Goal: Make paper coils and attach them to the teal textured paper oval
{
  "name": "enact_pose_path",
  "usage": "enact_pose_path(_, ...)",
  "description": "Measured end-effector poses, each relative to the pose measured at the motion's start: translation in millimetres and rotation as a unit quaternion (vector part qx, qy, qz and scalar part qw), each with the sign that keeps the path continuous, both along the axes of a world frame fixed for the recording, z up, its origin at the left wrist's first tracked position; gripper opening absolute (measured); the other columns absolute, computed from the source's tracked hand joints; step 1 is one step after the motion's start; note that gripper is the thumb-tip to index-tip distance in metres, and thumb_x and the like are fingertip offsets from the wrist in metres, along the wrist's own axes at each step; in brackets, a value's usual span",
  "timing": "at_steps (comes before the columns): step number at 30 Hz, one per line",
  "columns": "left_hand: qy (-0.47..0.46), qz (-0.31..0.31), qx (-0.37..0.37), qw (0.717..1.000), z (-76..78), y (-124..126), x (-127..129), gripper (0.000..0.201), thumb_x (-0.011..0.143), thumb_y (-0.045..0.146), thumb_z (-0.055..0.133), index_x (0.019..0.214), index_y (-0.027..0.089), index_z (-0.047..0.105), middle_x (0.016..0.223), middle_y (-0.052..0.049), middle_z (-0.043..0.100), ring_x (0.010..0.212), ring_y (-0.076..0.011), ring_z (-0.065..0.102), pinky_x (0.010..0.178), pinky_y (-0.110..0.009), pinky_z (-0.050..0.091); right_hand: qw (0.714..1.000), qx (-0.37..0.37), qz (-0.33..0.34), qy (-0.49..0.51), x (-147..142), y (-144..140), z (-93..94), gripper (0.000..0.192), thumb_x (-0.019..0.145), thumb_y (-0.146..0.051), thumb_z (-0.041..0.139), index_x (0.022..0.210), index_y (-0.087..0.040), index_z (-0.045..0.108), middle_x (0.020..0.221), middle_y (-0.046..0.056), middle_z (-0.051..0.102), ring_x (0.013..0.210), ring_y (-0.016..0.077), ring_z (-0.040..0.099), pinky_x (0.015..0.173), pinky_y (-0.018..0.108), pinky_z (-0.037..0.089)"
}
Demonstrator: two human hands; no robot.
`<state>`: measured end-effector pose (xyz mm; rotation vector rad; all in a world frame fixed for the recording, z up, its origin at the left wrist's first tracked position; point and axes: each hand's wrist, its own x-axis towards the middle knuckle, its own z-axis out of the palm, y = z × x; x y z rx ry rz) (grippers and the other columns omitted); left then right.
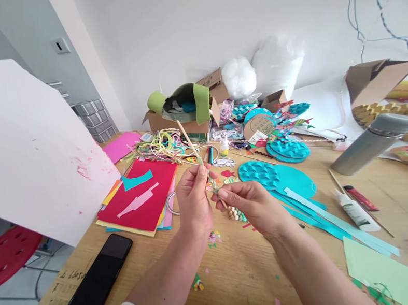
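Note:
My left hand (193, 200) pinches a thin wooden stick (188, 140) that points up and away over the table. Just to its right, my right hand (253, 206) grips the lower end of the same stick, where a small string of pale beads (234, 214) hangs below the fingers. Both hands are raised a little above the wooden table (245, 276). A stack of coloured paper with a red sheet on top (144, 194) lies left of the hands. Teal paper shapes with scale patterns (271, 175) lie to the right.
A black phone (97, 282) lies near the table's front left edge. A large white board (10, 150) leans at the left. A glue tube (356, 210), a grey bottle on its side (375, 140), cardboard boxes (184, 108) and tangled cords (161, 144) crowd the back.

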<state>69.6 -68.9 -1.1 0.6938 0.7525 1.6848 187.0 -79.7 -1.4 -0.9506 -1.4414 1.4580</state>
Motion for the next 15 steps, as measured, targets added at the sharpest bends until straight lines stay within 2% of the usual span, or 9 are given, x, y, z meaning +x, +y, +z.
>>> enact_pose_path(7, 0.001, 0.024, 0.001, 1.000, 2.5, 1.0, -1.4, 0.025, 0.068, 0.037, 0.078, 0.070, 0.017, 0.064, 0.064, 0.001, 0.062, 0.058, -0.0081, 0.053, 0.051, -0.019, 0.039, 1.000, -0.011, -0.004, 0.011, -0.7, -1.3, 2.2, 0.041, 0.068, -0.057, 0.076, 0.065, -0.016, 0.073, 0.062, 0.003, 0.064, 0.062, 0.0141, 0.052, 0.065, 0.029, 0.044)
enact_pose_path(15, -0.016, 0.001, -0.014, 1.000, 3.8, 2.3, -4.8, 0.028, 0.065, 0.038, 0.080, 0.069, 0.017, 0.062, 0.062, 0.002, 0.060, 0.051, -0.0074, 0.049, 0.046, -0.020, 0.036, 1.000, -0.004, 0.001, 0.010, -1.5, -1.8, 2.8, 0.038, 0.070, -0.054, 0.075, 0.065, -0.017, 0.076, 0.063, 0.004, 0.064, 0.063, 0.0143, 0.052, 0.064, 0.029, 0.043)
